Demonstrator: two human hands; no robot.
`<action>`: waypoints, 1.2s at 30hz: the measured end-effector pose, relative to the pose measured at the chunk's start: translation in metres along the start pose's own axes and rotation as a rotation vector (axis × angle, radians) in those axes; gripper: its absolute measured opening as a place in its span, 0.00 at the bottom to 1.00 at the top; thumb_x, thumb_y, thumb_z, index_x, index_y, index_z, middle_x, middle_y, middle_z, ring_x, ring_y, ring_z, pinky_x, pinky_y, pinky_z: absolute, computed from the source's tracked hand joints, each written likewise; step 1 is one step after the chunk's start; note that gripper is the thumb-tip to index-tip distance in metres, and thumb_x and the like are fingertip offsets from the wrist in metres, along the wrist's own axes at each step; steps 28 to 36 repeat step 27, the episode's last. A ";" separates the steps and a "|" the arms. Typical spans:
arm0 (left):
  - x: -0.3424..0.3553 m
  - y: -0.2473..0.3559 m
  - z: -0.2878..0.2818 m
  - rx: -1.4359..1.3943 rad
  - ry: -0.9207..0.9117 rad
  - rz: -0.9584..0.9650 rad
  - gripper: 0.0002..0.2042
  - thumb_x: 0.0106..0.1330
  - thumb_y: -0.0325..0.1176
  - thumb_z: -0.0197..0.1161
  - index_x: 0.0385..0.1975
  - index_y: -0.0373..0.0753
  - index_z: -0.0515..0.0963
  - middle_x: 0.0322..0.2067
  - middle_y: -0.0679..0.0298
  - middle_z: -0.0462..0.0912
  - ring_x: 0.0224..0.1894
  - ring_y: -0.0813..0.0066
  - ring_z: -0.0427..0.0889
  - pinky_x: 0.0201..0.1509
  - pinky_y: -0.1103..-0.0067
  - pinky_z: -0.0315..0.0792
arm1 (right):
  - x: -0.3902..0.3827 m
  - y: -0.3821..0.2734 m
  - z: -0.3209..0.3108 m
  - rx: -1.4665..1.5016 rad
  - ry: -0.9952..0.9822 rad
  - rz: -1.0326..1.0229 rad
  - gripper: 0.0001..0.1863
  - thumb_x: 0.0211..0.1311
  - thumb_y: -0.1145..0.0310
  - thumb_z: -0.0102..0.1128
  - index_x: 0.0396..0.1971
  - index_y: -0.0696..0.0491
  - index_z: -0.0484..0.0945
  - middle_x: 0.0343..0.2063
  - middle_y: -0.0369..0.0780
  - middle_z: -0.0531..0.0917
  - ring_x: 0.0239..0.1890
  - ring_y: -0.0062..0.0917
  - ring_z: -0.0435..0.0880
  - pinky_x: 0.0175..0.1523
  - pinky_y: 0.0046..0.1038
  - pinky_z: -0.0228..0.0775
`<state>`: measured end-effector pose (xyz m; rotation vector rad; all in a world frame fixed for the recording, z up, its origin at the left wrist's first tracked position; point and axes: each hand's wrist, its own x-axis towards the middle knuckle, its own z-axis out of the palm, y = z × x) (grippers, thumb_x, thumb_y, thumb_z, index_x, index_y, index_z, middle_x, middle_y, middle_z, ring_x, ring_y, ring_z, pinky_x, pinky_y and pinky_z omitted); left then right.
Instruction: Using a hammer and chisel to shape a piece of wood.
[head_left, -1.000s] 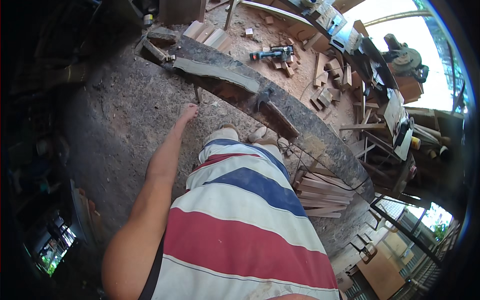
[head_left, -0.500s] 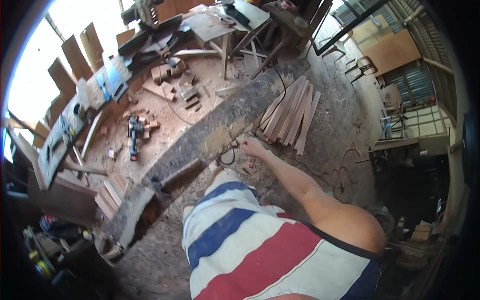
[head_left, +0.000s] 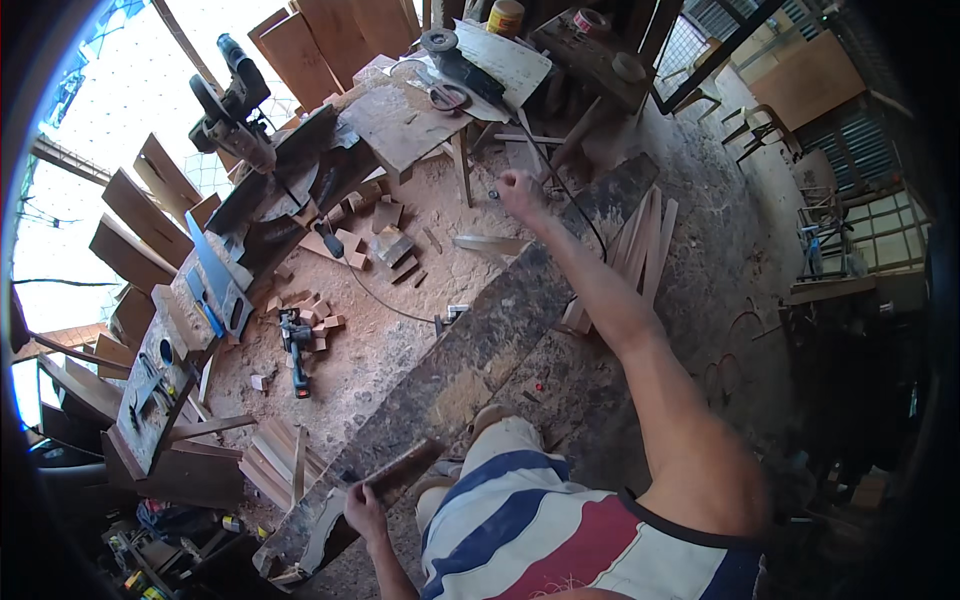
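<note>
Sawdust covers the workshop floor (head_left: 400, 330) in our single head view, with offcut blocks scattered over it and a cordless drill (head_left: 297, 352) lying among them. Around the edges we see a cluttered worktop (head_left: 410, 120) carrying a grinder, a mitre saw (head_left: 232, 100) at upper left, and boards leaning against the bright opening behind it.

A long dark plank (head_left: 480, 350) runs diagonally across the floor, from beside our feet at the lower left up toward the far worktop. Thin slats (head_left: 640, 235) lie just beside its upper end.

Our left hand (head_left: 365, 510) sits low in the view, its grip closed around the end of a short dark wooden piece (head_left: 400, 468) that rests on or just over the plank's near part; we cannot tell whether the two touch. Our right hand (head_left: 520, 192) is stretched far out near the plank's upper end, fingers curled into a loose fist beside a thin dark cable (head_left: 575, 205); whether it actually pinches the cable is too small for us to tell.

To do this well, we judge it wise to keep the left hold firm and low so the short piece does not twist, and to watch that the cable stays free of the plank's edge while the right arm is at full reach.
</note>
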<state>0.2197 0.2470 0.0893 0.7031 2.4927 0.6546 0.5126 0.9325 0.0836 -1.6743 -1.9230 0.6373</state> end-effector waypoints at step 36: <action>0.056 0.180 0.200 0.532 -0.419 0.165 0.52 0.68 0.50 0.71 0.82 0.35 0.46 0.80 0.33 0.40 0.81 0.26 0.41 0.66 0.37 0.69 | 0.182 0.007 -0.012 0.312 -0.121 0.102 0.16 0.63 0.57 0.69 0.36 0.56 0.90 0.27 0.35 0.86 0.27 0.21 0.83 0.36 0.27 0.75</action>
